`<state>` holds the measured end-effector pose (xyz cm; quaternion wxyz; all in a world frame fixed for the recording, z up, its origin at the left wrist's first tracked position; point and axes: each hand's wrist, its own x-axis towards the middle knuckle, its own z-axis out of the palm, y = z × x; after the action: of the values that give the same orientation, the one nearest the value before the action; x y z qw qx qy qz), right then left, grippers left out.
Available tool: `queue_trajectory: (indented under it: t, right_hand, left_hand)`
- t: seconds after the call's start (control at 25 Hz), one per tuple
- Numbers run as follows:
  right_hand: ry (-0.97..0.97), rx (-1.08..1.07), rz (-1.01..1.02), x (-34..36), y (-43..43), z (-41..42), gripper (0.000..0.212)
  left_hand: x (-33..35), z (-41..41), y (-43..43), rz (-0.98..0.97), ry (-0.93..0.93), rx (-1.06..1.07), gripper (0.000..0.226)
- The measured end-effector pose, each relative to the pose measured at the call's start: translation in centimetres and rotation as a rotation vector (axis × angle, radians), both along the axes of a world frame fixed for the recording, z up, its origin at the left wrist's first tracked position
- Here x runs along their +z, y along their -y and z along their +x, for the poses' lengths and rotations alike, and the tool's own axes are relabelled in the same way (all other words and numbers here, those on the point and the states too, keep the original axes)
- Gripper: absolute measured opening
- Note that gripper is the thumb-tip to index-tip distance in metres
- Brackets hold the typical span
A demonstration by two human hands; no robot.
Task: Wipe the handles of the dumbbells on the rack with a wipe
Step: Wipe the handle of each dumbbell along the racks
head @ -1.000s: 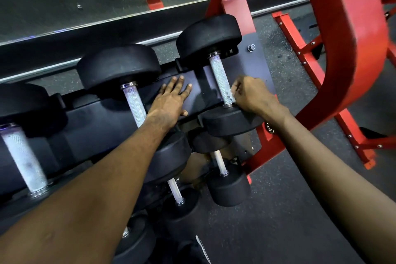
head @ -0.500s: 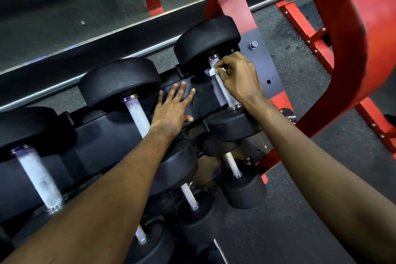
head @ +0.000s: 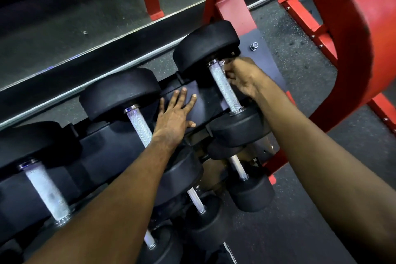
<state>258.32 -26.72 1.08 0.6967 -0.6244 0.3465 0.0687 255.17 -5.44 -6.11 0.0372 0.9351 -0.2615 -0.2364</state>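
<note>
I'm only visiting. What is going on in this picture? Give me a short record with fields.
place: black rack beside a red frame
left hand: flat on the rack, fingers straight
right hand: fingers curled, holding a white wipe against the handle's top end
handle: rightmost dumbbell, top row
wipe: mostly hidden by the hand
next handle: left of the left hand, no wipe on it

The right hand (head: 244, 80) has been carried up the handle (head: 224, 87) of the rightmost dumbbell (head: 205, 45), from the near end, where it was a second ago, to the far end. Since half a second ago it has been shifted off the top of the handle to its right side, so the knurled length is uncovered. Of the wipe (head: 222, 62) only a white scrap is now seen at the fingers (head: 230, 75).
</note>
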Motion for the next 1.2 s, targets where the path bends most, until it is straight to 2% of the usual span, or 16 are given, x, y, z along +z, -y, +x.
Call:
queue_trajectory:
  t: [0.08,0.16,0.24,0.48,0.56,0.8,1.0,1.2]
  right_hand:
    - [-0.04,0.054,0.2,0.7,0.2,-0.1,0.032]
    - [-0.047,0.095,0.274,0.6,0.7,-0.5,0.032]
    - [-0.04,0.121,0.17,-0.3,1.4,-0.6,0.028]
    - [0.122,0.289,-0.462,-2.3,2.4,-1.4,0.021]
    - [0.121,0.325,-0.593,-2.0,2.7,-2.1,0.015]
    - [0.079,0.435,-0.664,-1.2,3.0,-3.3,0.005]
    - [-0.047,0.627,-0.702,-0.6,4.1,-4.1,0.013]
    - [-0.167,0.745,-0.59,-1.5,4.6,-4.4,0.019]
  left_hand:
    - [-0.1,0.0,0.0,0.001,0.002,0.003,0.09]
    - [-0.2,0.0,0.0,-0.012,-0.001,0.01,0.09]
    - [-0.2,0.0,0.0,-0.017,-0.006,0.013,0.09]
    - [-0.2,0.0,0.0,-0.019,-0.02,0.021,0.09]
    - [-0.2,0.0,0.0,-0.015,-0.019,0.022,0.091]
    - [-0.2,0.0,0.0,-0.021,-0.022,0.029,0.09]
    - [-0.4,-0.1,0.0,-0.024,0.0,0.026,0.09]
    - [-0.4,0.0,0.0,-0.031,-0.011,0.029,0.089]
